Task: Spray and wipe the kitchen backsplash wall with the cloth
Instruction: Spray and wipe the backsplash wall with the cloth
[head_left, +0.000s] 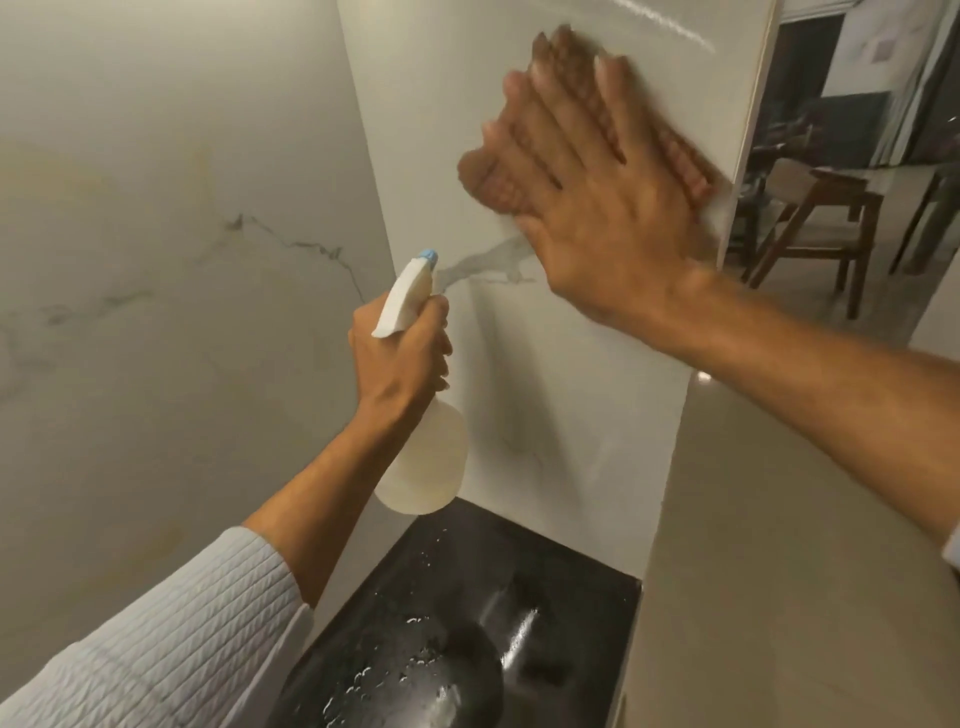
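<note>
Backsplash wall (415, 114) | right hand (597, 208) presses cloth (480, 174) | left hand (400, 358) grips spray bottle (431, 460)

A glossy black countertop (545, 587) lies at the bottom of the view. Small water drops (415, 621) are scattered on its left part, and a bright streak of reflected light crosses it. To its right rises a plain beige wall face (779, 519). Beyond this, in the next room, a wooden chair (826, 236) with a pale seat stands on a shiny light floor (883, 301). Higher up there is a dark opening (810, 57).
</note>
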